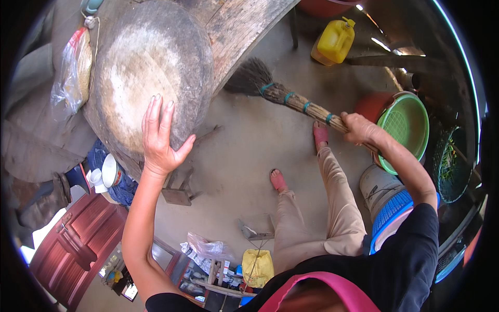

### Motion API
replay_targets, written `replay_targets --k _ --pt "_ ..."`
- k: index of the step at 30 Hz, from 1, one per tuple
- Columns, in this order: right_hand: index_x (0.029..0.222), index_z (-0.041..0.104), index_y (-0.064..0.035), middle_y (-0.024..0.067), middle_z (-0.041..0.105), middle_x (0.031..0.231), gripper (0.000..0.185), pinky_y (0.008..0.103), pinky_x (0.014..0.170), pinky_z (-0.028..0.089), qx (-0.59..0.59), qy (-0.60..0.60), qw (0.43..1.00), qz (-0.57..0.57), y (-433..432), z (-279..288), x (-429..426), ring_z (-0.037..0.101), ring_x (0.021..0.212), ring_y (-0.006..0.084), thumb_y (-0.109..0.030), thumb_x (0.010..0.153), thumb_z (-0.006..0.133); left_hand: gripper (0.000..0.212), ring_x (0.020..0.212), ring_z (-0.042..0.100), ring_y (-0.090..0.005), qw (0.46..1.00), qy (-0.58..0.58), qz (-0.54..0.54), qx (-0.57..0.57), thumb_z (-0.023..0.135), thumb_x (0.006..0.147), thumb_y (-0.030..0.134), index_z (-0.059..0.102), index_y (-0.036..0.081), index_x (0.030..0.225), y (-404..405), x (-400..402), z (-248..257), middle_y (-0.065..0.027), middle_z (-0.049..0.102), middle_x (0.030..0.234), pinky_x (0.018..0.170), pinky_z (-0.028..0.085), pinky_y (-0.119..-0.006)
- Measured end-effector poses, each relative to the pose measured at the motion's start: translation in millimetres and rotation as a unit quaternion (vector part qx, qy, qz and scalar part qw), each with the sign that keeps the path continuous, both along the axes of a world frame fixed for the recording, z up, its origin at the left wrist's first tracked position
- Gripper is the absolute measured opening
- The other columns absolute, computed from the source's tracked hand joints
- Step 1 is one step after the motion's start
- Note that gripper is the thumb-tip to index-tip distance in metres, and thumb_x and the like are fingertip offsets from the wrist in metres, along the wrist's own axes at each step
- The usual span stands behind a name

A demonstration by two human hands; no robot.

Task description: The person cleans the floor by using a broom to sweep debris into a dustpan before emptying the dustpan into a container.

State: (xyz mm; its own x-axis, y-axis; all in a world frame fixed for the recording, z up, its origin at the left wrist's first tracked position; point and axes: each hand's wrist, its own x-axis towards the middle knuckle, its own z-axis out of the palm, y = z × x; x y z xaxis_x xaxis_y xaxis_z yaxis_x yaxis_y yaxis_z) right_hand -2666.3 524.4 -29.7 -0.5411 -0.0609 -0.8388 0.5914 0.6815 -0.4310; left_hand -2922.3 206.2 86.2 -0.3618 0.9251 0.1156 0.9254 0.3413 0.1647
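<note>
My left hand [161,140] lies with spread fingers on or just over the near side of a large round wooden board [146,74], whose middle is pale and worn. The board rests on a wooden table [243,29]. On the right, my right hand [356,126] grips the handle of a twig broom [296,100] bound with green ties. The dark bristles of the broom reach the floor area beside the table's edge, partly blurred.
A yellow plastic jug [337,41] stands at the upper right. Along the right are a green basket [409,124], a bucket [376,185] and a blue basket [397,210]. A small wooden stool [177,195] sits on the floor near the table, with another low object [255,230] by my legs.
</note>
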Motion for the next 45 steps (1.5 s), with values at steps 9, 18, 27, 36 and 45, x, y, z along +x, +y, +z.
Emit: replay_targets --k 9,18,27,36,45 --pt "0.083 0.055 0.0047 0.0163 0.059 0.074 0.019 0.0339 0.058 0.049 0.061 0.08 0.983 -0.155 -46.8 -128.5 -225.0 0.06 0.067 0.0262 -0.008 0.07 0.049 0.067 0.108 0.038 -0.0348 0.999 -0.016 0.0 0.034 0.068 0.055 0.026 0.044 0.003 0.113 11.8 -2.2 -7.4 -0.0192 0.038 0.118 0.089 0.03 -0.041" --pt "0.095 0.036 0.0055 0.0225 0.052 0.089 0.031 0.0358 0.068 0.046 0.041 -0.021 0.993 0.107 -177.7 -117.2 38.0 0.057 0.08 0.0321 -0.009 0.07 0.048 0.064 0.11 0.037 -0.0333 0.999 -0.005 0.028 0.019 0.067 0.057 0.026 0.044 0.004 0.113 -8.5 -0.7 -2.0 -0.0184 0.038 0.119 0.09 0.03 -0.04" --pt "0.088 0.039 0.0052 0.0243 0.055 0.074 0.03 0.0353 0.059 0.047 -0.004 -0.049 0.998 -0.029 -69.1 31.3 8.6 0.058 0.065 0.0303 -0.007 0.062 0.051 0.064 0.11 0.037 -0.0317 0.998 0.0 0.038 0.05 0.066 0.058 0.028 0.044 0.007 0.114 -12.4 0.2 -3.0 -0.017 0.038 0.119 0.09 0.029 -0.039" --pt "0.065 0.052 0.0082 0.0157 0.057 0.06 0.016 0.0334 0.046 0.048 0.045 0.009 0.909 -0.414 -53.7 -118.9 -151.9 0.059 0.052 0.0249 -0.007 0.069 0.051 0.062 0.11 0.038 -0.0305 0.998 0.005 0.012 0.065 0.066 0.058 0.028 0.045 0.008 0.113 0.7 -1.6 -1.5 -0.0153 0.039 0.119 0.09 0.03 -0.038" --pt "0.087 0.045 0.0054 0.0093 0.05 0.063 0.031 0.0305 0.041 0.042 -0.137 0.021 0.93 -0.341 -133.3 -34.1 90.4 0.051 0.047 0.0169 -0.007 0.06 0.056 0.062 0.109 0.038 -0.0295 0.998 0.021 0.033 0.058 0.064 0.06 0.03 0.044 0.008 0.114 -14.9 2.3 -7.5 -0.0148 0.039 0.119 0.09 0.03 -0.038"
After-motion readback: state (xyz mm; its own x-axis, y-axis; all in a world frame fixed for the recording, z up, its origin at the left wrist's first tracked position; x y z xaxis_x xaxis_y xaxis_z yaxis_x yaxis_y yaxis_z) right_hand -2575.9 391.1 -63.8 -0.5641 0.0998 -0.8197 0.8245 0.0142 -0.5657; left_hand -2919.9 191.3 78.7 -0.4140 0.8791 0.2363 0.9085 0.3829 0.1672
